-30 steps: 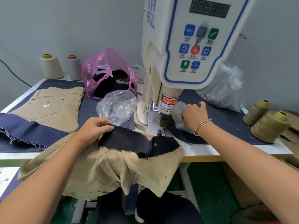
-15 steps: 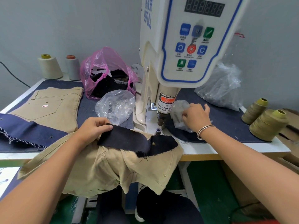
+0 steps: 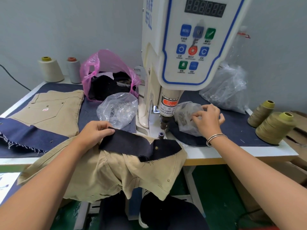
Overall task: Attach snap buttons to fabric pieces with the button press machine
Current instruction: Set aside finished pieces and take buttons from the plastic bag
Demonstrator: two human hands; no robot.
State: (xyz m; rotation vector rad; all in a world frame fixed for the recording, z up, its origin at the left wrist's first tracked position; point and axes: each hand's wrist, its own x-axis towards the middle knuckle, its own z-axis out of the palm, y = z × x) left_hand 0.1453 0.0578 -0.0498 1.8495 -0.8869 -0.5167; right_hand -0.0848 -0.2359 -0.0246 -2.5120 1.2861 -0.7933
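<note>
Across the middle of the frame the surface carries the button press machine, which rises at upper centre. Below its head, at lower centre, a tan garment drapes over the front edge with a dark fabric strip on top, a snap button set in it. The left hand pinches the strip's left end. Right of the press, the right hand pinches a small clear bag with curled fingers.
</note>
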